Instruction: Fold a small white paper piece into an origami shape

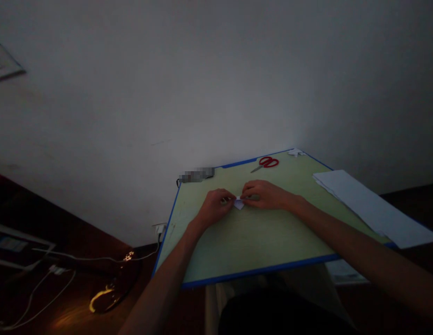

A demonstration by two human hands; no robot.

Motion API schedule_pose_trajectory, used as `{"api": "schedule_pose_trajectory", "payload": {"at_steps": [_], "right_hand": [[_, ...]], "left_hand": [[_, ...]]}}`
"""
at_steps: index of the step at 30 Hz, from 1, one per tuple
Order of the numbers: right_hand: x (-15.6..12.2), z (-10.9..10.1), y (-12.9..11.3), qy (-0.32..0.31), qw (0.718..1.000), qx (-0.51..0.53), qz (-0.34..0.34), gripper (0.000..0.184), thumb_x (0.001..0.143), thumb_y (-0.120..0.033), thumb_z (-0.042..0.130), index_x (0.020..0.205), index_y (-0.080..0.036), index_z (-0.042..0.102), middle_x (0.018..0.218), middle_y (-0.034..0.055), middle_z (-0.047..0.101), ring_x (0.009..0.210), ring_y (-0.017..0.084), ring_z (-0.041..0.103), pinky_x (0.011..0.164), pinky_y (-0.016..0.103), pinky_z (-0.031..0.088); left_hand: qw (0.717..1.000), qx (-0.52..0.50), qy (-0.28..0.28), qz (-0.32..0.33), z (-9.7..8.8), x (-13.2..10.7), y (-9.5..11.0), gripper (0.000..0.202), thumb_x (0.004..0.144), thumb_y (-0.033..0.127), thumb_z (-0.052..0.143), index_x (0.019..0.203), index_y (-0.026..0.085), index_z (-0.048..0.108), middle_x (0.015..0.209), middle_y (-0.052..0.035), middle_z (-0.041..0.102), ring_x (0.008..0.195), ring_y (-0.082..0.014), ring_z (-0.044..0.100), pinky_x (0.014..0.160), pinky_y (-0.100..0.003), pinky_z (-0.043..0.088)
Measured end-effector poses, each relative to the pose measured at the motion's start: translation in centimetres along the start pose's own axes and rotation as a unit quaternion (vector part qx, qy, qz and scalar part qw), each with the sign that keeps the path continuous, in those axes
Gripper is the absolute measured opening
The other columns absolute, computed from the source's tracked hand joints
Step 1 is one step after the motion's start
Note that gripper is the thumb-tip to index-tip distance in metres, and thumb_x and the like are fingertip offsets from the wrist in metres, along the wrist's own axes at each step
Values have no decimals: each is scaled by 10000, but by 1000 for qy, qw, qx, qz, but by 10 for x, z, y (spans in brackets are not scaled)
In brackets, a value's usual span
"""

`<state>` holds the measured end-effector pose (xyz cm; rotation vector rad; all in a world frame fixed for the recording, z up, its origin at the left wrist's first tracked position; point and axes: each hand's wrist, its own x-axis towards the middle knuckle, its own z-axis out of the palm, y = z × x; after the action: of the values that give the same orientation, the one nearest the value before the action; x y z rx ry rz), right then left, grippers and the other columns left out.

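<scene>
A small piece of white folded paper (239, 204) lies between my hands over the middle of the pale green table (233, 246), its lower end coming to a point. My left hand (216, 206) pinches the paper's left side between thumb and fingers. From the other side, my right hand (263, 194) grips its right edge, fingers curled. The fingertips cover the paper's side edges, so its full shape is hidden. Beyond my right hand rests a pair of scissors (266, 163) with red handles, blades pointing left.
White paper sheets (369, 204) overhang the table's right edge. Paper scraps (296, 152) sit in the far right corner, and a partly blurred-out object (197, 175) at the far left. A wall rises behind. White cables (108, 259) run to a socket at lower left.
</scene>
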<state>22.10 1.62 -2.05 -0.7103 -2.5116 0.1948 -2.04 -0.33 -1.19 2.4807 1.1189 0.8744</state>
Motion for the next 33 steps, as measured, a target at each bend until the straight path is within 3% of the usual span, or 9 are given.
{"api": "schedule_pose_trajectory", "payload": {"at_steps": [8, 15, 23, 27, 33], "right_hand": [[0, -1, -3, -3, 1000, 5, 17, 212, 964, -280, 628, 1089, -189, 772, 982, 80, 740, 868, 195, 689, 794, 309, 483], [1, -2, -5, -7, 1000, -22, 17, 220, 984, -256, 596, 1071, -168, 777, 965, 87, 750, 854, 200, 696, 791, 313, 484], [3, 3, -7, -16, 996, -91, 7, 204, 979, -210, 585, 1051, -152, 768, 947, 101, 753, 823, 195, 684, 750, 298, 444], [2, 3, -18, -47, 988, -144, 11, 164, 946, -189, 606, 965, -130, 757, 881, 107, 732, 787, 204, 660, 743, 312, 418], [1, 7, -26, -50, 990, -123, 47, 142, 872, -142, 631, 962, -132, 740, 932, 113, 715, 832, 213, 651, 769, 315, 427]], "left_hand": [[1000, 27, 3, 1, -1, -1, 3, 207, 803, 166, 725, 1004, 187, 772, 988, -79, 762, 846, -189, 683, 709, -280, 523], [1000, 11, -12, -16, 2, -1, -2, 154, 858, 137, 677, 985, 148, 763, 890, -63, 759, 727, -141, 677, 685, -248, 530], [995, 82, -33, 48, 3, 0, -5, 163, 932, 139, 602, 997, 154, 751, 931, -71, 760, 792, -154, 682, 773, -269, 524], [990, 116, -53, 65, 6, -2, -5, 218, 896, 75, 596, 1039, 151, 743, 965, -82, 755, 855, -174, 690, 813, -283, 524], [993, 100, -48, 46, 8, -4, -1, 234, 861, 41, 604, 1010, 149, 749, 978, -85, 736, 866, -177, 677, 813, -283, 518]]}}
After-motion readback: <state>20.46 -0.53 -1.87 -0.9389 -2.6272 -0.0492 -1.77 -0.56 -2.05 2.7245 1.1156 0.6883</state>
